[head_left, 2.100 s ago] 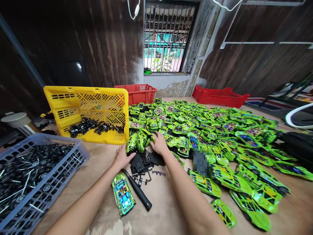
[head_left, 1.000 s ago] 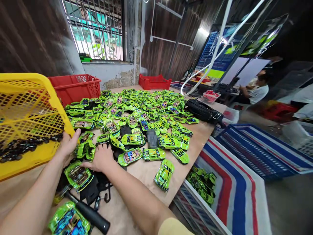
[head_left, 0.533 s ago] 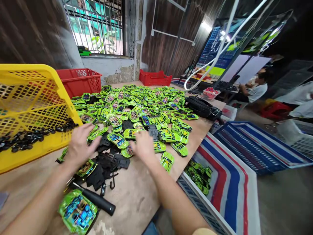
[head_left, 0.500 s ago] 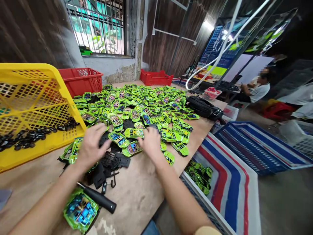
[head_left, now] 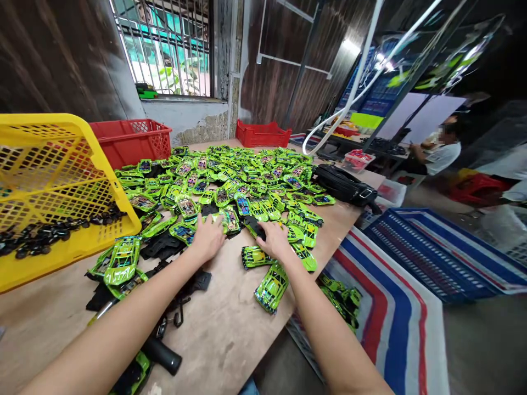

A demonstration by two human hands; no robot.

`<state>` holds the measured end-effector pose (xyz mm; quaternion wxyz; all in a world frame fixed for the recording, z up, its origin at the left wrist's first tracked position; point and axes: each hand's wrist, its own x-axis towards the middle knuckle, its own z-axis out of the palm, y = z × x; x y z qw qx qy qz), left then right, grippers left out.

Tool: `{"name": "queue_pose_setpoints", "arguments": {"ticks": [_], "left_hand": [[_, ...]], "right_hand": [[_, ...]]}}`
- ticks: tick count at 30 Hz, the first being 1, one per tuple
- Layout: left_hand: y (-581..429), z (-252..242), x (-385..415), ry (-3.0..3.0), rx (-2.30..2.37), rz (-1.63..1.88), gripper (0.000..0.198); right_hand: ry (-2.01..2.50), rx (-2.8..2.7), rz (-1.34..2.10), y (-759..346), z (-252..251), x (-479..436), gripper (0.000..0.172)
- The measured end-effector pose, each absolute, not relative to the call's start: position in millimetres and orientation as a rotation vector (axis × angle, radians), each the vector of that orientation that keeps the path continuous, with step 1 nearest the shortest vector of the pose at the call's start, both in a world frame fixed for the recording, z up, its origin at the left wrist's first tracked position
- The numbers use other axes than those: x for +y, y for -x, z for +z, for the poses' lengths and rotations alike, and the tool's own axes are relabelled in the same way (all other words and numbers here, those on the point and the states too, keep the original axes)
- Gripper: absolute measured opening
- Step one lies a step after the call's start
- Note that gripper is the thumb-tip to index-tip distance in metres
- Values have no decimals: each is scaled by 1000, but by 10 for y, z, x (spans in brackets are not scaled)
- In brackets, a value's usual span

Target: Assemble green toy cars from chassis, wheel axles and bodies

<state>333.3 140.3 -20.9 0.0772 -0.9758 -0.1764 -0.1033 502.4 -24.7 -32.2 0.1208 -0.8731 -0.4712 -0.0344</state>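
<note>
Bright green toy car bodies (head_left: 242, 170) lie in a wide heap on the wooden table. My left hand (head_left: 209, 237) rests at the heap's near edge, fingers apart, against a green car body (head_left: 230, 218). To its right, my right hand (head_left: 275, 240) has its thumb and fingers spread at a car piece with a black underside (head_left: 252, 226). Two green cars lie close below it, one beside the thumb (head_left: 255, 256) and one nearer the table edge (head_left: 272, 288). Under my left forearm are black plastic parts (head_left: 201, 281) and a black-handled tool (head_left: 162, 355), both partly hidden.
A yellow crate (head_left: 119, 219) holding small black parts tips open at left. Red crates (head_left: 135, 140) stand behind. A black bag (head_left: 346, 184) lies on the table's right side. Below the edge is a striped sheet (head_left: 395, 307) with green cars. A person (head_left: 442, 151) sits farther back.
My left hand has moved right, over the near cars. My right hand has shifted slightly right and down; cars have slid nearer the right edge, baring table between my arms.
</note>
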Motion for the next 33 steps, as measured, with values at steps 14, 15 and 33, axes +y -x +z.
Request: {"name": "queue_pose_setpoints", "arguments": {"ticks": [14,15,33], "left_hand": [[-4084,-326,1406,3023,-130,-47,84],[-4144,-317,1427,3018,-156,-25,80],[-4195,34,2315,3066,-652,-367,42]], "right_hand": [[2270,-1713,129,-4346,-274,-949,77],[2291,-1698,160,-4363,-302,-960,77],[2237,-1559,24,-4758,-496,-985,33]]}}
